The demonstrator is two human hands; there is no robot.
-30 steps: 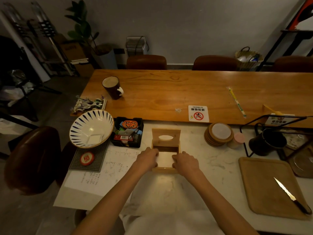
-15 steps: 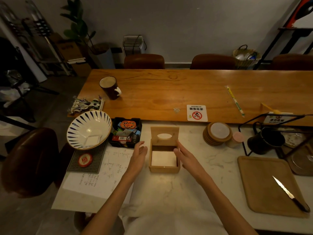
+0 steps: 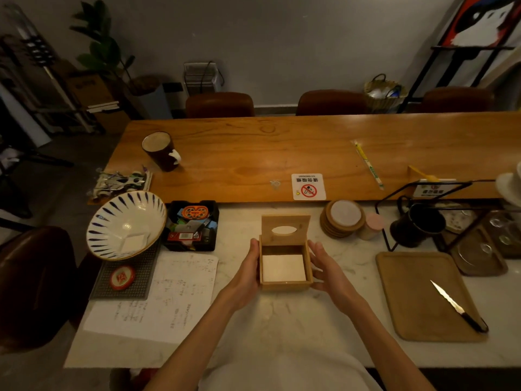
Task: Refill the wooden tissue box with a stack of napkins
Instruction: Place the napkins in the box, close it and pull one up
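At my ten o'clock a striped bowl (image 3: 126,224) tilts on a mat. At three, a knife (image 3: 458,306) lies on a wooden tray (image 3: 417,300). Coasters (image 3: 342,218) are stacked at one.

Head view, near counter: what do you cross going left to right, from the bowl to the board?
striped bowl → black tray of small items → left hand → wooden tissue box → right hand → wooden board
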